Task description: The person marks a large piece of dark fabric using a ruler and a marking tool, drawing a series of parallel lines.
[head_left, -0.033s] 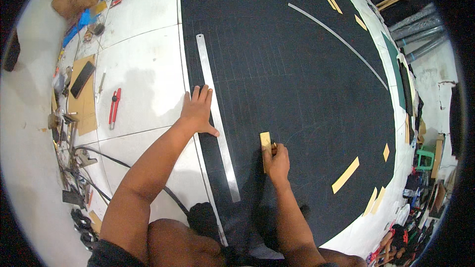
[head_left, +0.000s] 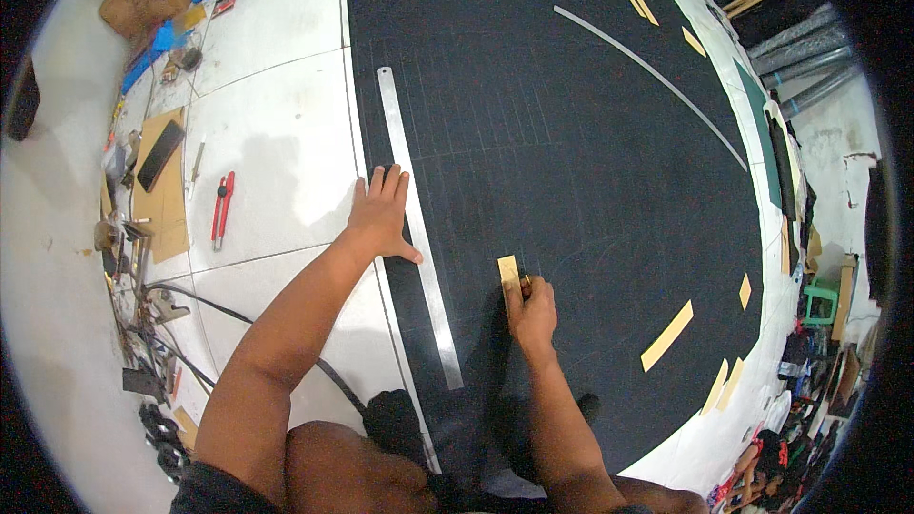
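A long metal ruler [head_left: 411,192] lies lengthwise on a large dark cloth [head_left: 571,200] marked with faint pale lines. My left hand [head_left: 382,214] is spread flat, its fingers across the ruler and its thumb reaching over the ruler's right edge. To the right, my right hand [head_left: 533,314] pinches a short, pale yellow card strip [head_left: 507,270] close to the cloth. Something small shows at its fingertips, too small to name. The strip's lower part is hidden by the hand.
Several yellow strips [head_left: 667,336] and a curved ruler [head_left: 657,81] lie on the cloth's right side. On the white tiles at left are a red-handled tool [head_left: 222,211] and a dark phone-like slab [head_left: 161,155] on brown card. Clutter lines both sides; a green stool [head_left: 819,303] stands right.
The yellow strip in my right hand has shifted and tilted very slightly to the left. My left hand and the ruler have stayed in place.
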Motion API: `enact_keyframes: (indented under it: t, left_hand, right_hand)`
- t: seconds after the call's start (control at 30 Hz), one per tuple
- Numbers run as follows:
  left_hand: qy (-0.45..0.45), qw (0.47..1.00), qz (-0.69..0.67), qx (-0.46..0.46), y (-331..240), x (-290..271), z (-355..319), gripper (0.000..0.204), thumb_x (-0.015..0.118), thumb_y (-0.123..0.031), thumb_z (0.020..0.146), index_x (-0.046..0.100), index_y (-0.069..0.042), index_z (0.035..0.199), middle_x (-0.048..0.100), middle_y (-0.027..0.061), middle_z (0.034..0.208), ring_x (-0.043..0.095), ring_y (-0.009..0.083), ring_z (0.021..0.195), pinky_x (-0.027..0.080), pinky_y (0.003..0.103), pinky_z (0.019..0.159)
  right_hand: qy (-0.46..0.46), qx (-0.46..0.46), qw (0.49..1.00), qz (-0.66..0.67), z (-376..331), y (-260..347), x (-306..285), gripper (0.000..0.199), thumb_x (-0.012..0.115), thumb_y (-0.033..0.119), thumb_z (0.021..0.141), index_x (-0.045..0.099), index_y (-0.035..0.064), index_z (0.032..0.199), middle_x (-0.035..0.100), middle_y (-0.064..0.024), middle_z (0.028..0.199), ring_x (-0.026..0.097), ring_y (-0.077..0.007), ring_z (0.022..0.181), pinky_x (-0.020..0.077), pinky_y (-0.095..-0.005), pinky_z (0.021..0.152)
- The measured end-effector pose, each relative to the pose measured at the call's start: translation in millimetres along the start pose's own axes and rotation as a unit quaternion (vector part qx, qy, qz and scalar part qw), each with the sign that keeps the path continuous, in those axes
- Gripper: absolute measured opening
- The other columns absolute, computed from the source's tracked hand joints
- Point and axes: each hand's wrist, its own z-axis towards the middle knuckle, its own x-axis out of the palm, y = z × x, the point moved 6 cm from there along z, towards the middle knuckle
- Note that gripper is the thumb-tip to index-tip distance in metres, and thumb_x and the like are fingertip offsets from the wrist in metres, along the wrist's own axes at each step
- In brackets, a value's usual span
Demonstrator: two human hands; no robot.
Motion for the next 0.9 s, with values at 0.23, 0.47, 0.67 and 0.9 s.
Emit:
enact_keyframes:
  t: [0.23,0.47,0.67,0.9]
  left_hand:
    - [-0.015,0.999,-0.040,0.016,13.8,8.9,-2.6,0.154,0.090,-0.073,0.048,0.017,0.003,0.161,0.016,0.0268,0.167,0.016,0.0457,0.154,0.024,0.063,0.121]
    - [0.000,0.999,-0.046,-0.009,9.3,10.5,-3.4,0.150,0.092,-0.067,0.053,0.015,0.005,0.160,0.015,0.0260,0.167,0.015,0.0433,0.155,0.022,0.061,0.123]
    - [-0.020,0.998,-0.055,0.008,6.4,5.0,-4.9,0.149,0.092,-0.066,0.052,0.017,0.007,0.158,0.017,0.0269,0.166,0.018,0.0456,0.154,0.023,0.063,0.122]
    - [-0.038,0.997,-0.067,0.021,12.1,6.7,-6.2,0.148,0.092,-0.067,0.052,0.019,0.007,0.158,0.019,0.0274,0.165,0.019,0.0469,0.153,0.023,0.064,0.121]
  right_hand:
    - [0.040,0.044,0.980,0.189,12.9,34.7,15.2,0.030,0.071,0.027,0.096,0.062,0.0018,0.109,0.072,-0.0182,0.101,0.071,-0.0323,0.091,0.0547,-0.0414,0.082]
    - [0.052,-0.004,0.973,0.224,84.0,114.7,65.9,0.025,0.068,0.021,0.094,0.068,0.0013,0.110,0.074,-0.0184,0.099,0.073,-0.0330,0.091,0.0556,-0.0416,0.083]
    - [0.034,-0.056,0.983,0.171,119.4,150.9,99.4,0.028,0.069,0.020,0.091,0.070,0.0001,0.110,0.072,-0.0224,0.099,0.069,-0.0431,0.094,0.0535,-0.0504,0.084]
    - [0.039,-0.072,0.988,0.132,117.5,162.7,104.1,0.031,0.074,0.022,0.090,0.073,-0.0004,0.111,0.073,-0.0205,0.096,0.072,-0.0362,0.090,0.0550,-0.0452,0.083]
